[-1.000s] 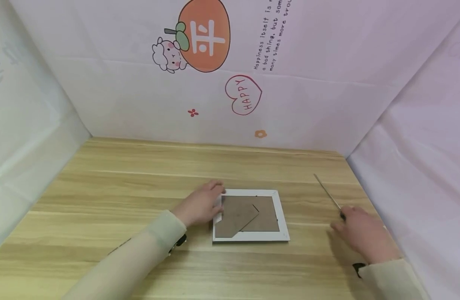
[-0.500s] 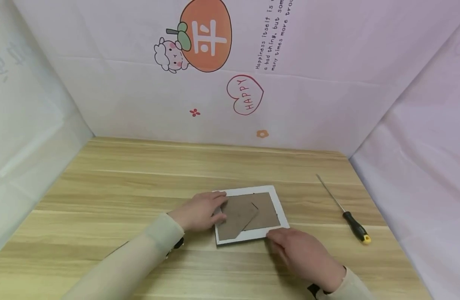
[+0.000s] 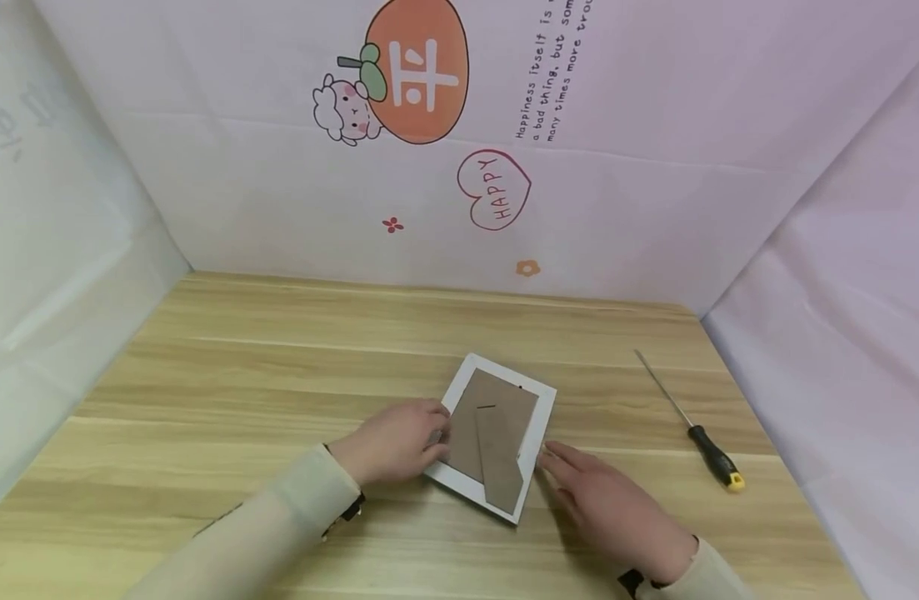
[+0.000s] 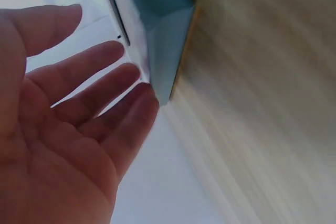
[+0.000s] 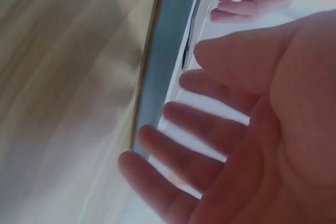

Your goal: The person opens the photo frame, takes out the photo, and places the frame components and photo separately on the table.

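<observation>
A white picture frame lies back side up on the table, turned at a slant. Its brown backing board carries a flat stand leg. At the left edge is my left hand, its fingers loosely bent over the rim. My right hand has its fingertips at the frame's right edge. Both wrist views show extended, spread fingers beside the frame's blue-green side, without a grip round it. Whether every fingertip touches cannot be told.
A screwdriver with a black and yellow handle lies on the wooden table to the right. Printed white cloth walls enclose the back and both sides.
The right hand has let go of the screwdriver and moved left to the picture frame. The frame has turned clockwise between both hands, and its stand leg now points toward the front.
</observation>
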Motion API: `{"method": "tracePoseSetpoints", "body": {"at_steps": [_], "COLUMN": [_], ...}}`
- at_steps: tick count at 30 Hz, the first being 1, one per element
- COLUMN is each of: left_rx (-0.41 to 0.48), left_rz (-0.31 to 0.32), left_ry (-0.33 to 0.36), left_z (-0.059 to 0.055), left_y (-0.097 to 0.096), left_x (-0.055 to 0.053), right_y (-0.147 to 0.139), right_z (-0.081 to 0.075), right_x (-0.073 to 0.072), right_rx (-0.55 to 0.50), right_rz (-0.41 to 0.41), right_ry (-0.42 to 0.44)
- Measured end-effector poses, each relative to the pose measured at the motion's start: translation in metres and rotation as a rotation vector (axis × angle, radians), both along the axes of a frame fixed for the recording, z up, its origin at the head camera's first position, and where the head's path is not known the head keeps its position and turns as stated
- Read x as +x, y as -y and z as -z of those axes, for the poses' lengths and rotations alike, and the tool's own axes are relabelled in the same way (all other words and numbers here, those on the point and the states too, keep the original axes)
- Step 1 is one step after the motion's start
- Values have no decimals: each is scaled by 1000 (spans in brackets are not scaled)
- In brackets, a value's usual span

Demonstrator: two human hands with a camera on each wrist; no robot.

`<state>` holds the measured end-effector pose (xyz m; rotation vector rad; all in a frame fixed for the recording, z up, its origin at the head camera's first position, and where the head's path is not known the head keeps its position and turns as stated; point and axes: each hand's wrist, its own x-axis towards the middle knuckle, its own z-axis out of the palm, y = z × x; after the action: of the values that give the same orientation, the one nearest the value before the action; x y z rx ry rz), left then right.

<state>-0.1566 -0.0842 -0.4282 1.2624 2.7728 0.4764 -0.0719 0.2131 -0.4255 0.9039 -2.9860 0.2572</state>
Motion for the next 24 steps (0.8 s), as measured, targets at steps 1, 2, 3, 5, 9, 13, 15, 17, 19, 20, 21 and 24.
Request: {"method": "tracePoseSetpoints", "body": {"at_steps": [1,2,3,5,9,13,15,17,19,20,21,24], "left_rx": [-8,-13,-14,-11,-5,8,11,8,2,-2,-7,-18], "left_rz": [-1,1,4,16,49,54,48,40,32,28,23,10], "left_ry": [-7,-13,-17,-19,-16,-34,-45,-57,-64,-65,-68,-61], "left_z": [1,1,1,0,-4,-5,-4,-2,0,0,1,2], "left_y": [0,-1,-1,-2,-2,-2,-2,-2,-3,-3,-4,-7], "left_x": [1,3,4,7,13,16,17,18,18,18,17,16], "right_y": [1,2,3,4,3,3,5,7,9,9,10,11], "right_z": [0,1,1,1,0,-3,-5,-5,-4,-4,-4,-3], "right_x": [0,0,-1,-3,-9,-9,-9,-10,-14,-16,-18,-25], "right_rx": [0,5,6,9,0,-22,-33,-45,-62,-76,-95,-174], "right_rz": [-25,-42,-46,-50,-25,9,21,35,63,83,106,196], "right_ry": [-6,-7,-8,-21,-81,-53,-9,34,60,74,94,181]}}
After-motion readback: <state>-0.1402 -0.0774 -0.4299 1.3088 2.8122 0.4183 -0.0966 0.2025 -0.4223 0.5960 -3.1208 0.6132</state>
